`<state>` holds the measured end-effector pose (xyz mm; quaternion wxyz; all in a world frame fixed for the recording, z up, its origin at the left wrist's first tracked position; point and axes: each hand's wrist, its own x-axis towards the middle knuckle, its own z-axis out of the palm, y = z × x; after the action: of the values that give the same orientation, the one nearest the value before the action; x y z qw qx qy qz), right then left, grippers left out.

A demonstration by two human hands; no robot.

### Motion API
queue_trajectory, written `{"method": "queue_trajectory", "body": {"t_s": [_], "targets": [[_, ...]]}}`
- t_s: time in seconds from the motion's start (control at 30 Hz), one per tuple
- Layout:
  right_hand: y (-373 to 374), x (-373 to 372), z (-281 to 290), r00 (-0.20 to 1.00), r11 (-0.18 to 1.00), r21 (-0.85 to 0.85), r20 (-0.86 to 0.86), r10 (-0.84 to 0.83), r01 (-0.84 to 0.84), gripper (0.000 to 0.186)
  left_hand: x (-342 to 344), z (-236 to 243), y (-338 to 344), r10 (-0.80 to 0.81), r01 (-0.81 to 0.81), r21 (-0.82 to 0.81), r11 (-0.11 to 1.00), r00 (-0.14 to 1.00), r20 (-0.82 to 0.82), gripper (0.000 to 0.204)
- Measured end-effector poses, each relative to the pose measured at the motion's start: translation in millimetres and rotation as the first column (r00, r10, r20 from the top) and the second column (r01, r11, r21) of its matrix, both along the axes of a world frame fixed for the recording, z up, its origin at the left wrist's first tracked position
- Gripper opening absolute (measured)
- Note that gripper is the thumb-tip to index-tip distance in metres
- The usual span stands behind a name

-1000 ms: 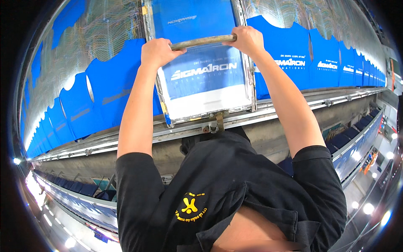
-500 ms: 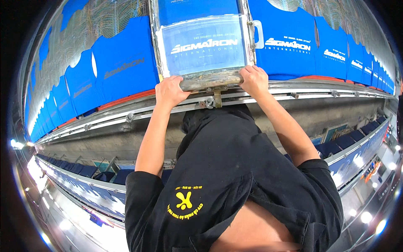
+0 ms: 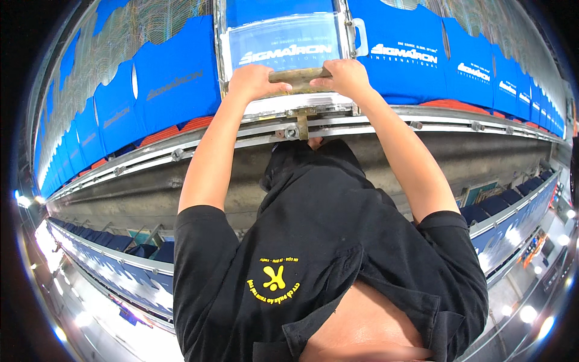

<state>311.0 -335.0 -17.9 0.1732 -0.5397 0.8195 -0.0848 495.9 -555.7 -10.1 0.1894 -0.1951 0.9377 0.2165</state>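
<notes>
Both of my hands grip a long squeegee (image 3: pixel 298 79) with a worn, wood-like bar, one near each end. My left hand (image 3: pixel 252 83) is closed around its left part, thumb along the near side. Around the right part my right hand (image 3: pixel 348 77) is closed the same way. The squeegee lies across a screen-printing frame (image 3: pixel 221 61), over the near part of its pale mesh (image 3: pixel 283 30). White lettering and blue show through the mesh. The blade's lower edge is hidden. On the frame's right side is a white handle (image 3: pixel 362 37).
Blue fabric pieces (image 3: pixel 401 84) lie in a row on both sides, those on the right with white print. A metal rail (image 3: pixel 235 137) with bolts and a bracket (image 3: pixel 303 125) runs along the near edge. Behind me stands another long table with dark pieces (image 3: pixel 494 205).
Both hands have moved the squeegee away from my body, from the frame's near edge onto the mesh. My arms are stretched further, and my grip has rolled forward over the bar.
</notes>
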Motion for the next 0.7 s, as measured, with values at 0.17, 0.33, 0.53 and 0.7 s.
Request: {"method": "queue_trajectory", "body": {"t_s": [0.17,0.33,0.53,0.7], "targets": [[-20,-11,8,0.99,0.989,0.15,0.138,-0.036,0.015,0.064,-8,-17,-18,-0.026,0.01,0.131,0.991,0.993,0.118,0.088],[-18,-65,8,0.845,0.826,-0.264,0.361,-0.394,0.498,0.042,-33,14,-48,-0.106,0.077,0.149,0.986,0.974,0.2,0.091],[-23,-133,-57,0.545,0.457,-0.298,0.483,-0.685,0.838,0.047,-45,36,-79,-0.001,0.001,-0.004,1.0,0.996,-0.084,0.083],[-39,-121,-75,0.129,0.317,0.017,0.891,-0.435,0.948,0.032,-67,24,-103,-0.011,-0.027,-0.127,0.991,0.958,-0.288,0.051]]}}
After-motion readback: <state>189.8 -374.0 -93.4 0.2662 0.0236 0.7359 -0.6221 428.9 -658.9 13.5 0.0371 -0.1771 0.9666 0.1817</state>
